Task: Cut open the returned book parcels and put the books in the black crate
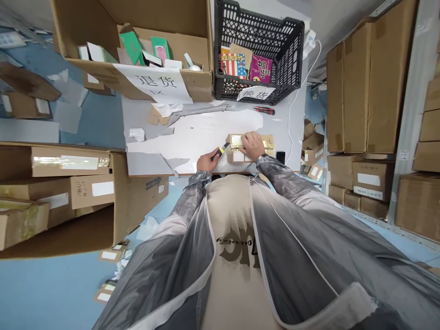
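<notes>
A small cardboard box (237,156) wrapped in clear tape, with white labels on it, lies near the front edge of the table. My right hand (253,145) rests on top of this box with its fingers bent over it. In my left hand (207,161) is a yellow and black utility knife (220,151), its tip pointing at the box's left end. Whether the blade touches the tape is too small to tell. A black phone (280,157) lies just right of the box.
Behind stand a big open carton (202,85) of small packages and a black plastic crate (292,59) with books. A red and black cutter (264,110) and a white cable (289,121) lie on the table (206,126). Another carton (120,197) of boxes is at left; shelved boxes (350,96) stand right.
</notes>
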The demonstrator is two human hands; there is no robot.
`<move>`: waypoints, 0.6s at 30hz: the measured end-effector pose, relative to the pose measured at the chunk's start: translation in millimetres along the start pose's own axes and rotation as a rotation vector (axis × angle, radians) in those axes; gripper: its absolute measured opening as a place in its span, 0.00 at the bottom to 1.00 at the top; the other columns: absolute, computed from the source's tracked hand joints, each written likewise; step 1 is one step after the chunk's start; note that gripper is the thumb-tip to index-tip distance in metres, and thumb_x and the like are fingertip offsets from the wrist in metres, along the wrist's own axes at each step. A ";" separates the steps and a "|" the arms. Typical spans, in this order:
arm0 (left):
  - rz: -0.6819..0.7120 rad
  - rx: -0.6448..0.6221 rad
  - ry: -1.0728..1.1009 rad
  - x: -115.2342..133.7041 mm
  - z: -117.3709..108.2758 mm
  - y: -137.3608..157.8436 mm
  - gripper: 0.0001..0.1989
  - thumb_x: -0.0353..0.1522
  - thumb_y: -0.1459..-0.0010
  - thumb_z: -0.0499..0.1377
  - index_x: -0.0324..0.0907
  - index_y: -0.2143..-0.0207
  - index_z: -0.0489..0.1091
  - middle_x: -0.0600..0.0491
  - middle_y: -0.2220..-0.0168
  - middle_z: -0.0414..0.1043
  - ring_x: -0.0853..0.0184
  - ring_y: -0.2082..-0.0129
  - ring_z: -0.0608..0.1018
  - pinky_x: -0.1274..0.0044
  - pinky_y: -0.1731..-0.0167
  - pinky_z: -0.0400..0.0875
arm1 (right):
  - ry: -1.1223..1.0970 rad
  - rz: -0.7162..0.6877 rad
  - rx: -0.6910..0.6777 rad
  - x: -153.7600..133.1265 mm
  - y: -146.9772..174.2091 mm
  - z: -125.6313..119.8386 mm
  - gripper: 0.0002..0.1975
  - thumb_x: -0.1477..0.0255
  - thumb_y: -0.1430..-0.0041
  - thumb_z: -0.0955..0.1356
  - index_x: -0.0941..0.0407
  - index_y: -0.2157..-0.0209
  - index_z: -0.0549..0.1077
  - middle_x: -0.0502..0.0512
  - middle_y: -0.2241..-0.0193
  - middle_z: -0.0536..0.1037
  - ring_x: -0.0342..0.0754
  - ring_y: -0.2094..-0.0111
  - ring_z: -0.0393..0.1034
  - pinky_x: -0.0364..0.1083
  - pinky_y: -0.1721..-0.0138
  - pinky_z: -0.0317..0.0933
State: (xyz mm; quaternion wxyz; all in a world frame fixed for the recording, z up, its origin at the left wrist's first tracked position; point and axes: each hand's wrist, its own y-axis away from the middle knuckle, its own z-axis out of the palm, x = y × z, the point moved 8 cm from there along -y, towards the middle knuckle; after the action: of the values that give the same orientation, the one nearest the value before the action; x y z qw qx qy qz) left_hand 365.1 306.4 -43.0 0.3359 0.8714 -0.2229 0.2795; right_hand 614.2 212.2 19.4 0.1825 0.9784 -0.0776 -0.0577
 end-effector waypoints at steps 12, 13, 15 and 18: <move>0.140 -0.145 -0.269 25.2 35.4 40.2 0.33 0.43 0.14 0.55 0.49 0.14 0.76 0.37 0.42 0.90 0.45 0.46 0.90 0.64 0.51 0.77 | 0.006 0.131 -0.045 31.4 -45.7 -7.1 0.32 0.57 0.04 0.57 0.60 0.38 0.88 0.75 0.44 0.90 0.67 0.42 0.82 0.55 0.44 0.72; 0.129 -0.153 -0.277 22.4 36.7 45.4 0.33 0.44 0.13 0.55 0.50 0.14 0.75 0.37 0.41 0.90 0.45 0.47 0.90 0.64 0.51 0.77 | 0.001 0.124 -0.045 34.2 -50.0 -9.7 0.32 0.57 0.04 0.57 0.60 0.40 0.88 0.75 0.45 0.89 0.66 0.44 0.82 0.55 0.45 0.71; 0.098 -0.151 -0.287 17.5 36.5 51.6 0.33 0.45 0.12 0.53 0.50 0.14 0.75 0.37 0.40 0.90 0.46 0.46 0.89 0.65 0.52 0.76 | -0.010 0.070 0.005 37.0 -54.6 -16.4 0.30 0.56 0.05 0.59 0.58 0.39 0.88 0.74 0.44 0.88 0.67 0.42 0.80 0.57 0.43 0.70; 0.073 -0.144 -0.298 15.2 33.9 51.3 0.33 0.45 0.12 0.53 0.52 0.13 0.74 0.40 0.39 0.90 0.47 0.43 0.88 0.66 0.51 0.76 | -0.015 0.035 0.180 39.7 -45.8 -25.4 0.24 0.63 0.07 0.60 0.57 0.35 0.85 0.75 0.40 0.85 0.69 0.38 0.75 0.63 0.36 0.66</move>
State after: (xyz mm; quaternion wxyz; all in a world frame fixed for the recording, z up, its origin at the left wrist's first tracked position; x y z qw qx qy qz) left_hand 358.3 244.7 -30.7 0.3505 0.8682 -0.3210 0.1427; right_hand 662.7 256.4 22.8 0.0943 0.9889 -0.1008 -0.0547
